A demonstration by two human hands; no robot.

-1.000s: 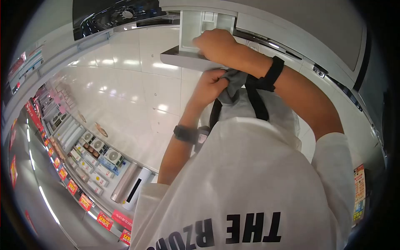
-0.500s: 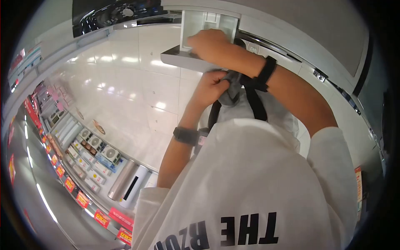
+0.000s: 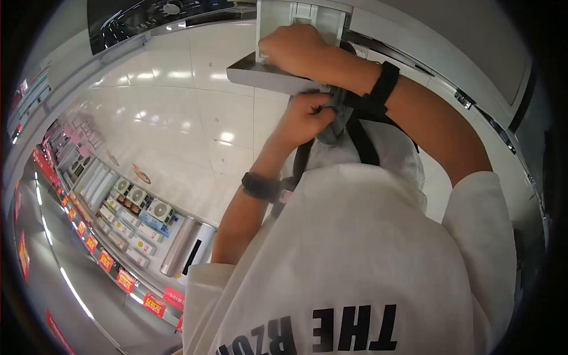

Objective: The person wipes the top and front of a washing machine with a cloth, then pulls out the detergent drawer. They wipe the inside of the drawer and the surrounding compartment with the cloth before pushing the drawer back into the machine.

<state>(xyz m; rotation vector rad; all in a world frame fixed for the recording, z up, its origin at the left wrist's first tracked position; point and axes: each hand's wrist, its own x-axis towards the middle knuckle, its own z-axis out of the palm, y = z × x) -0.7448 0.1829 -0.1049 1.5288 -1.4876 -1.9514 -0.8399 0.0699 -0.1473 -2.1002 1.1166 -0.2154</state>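
Note:
My left hand [image 3: 306,118] is closed on a bunched grey cloth [image 3: 333,125], just in front of my body. Above it, my right hand [image 3: 294,48] reaches over a pulled-out white drawer [image 3: 303,10] with inner compartments, its fingers curled by the drawer's left wall. What those fingers hold, if anything, is hidden. The drawer's grey front panel [image 3: 260,74] projects below the right hand. Dark straps [image 3: 362,139] hang down over my white shirt, close to the cloth.
A white appliance body [image 3: 408,38] surrounds the drawer. At the upper left is a dark glossy panel [image 3: 160,15]. Pale floor tiles [image 3: 195,118] stretch to the left, toward a shelf display of boxes and outdoor units [image 3: 137,195] with red price tags [image 3: 125,280].
My right hand has shifted slightly up and left along the drawer. My left hand still grips the cloth, with its fingers slightly moved. The whole view has tilted a little.

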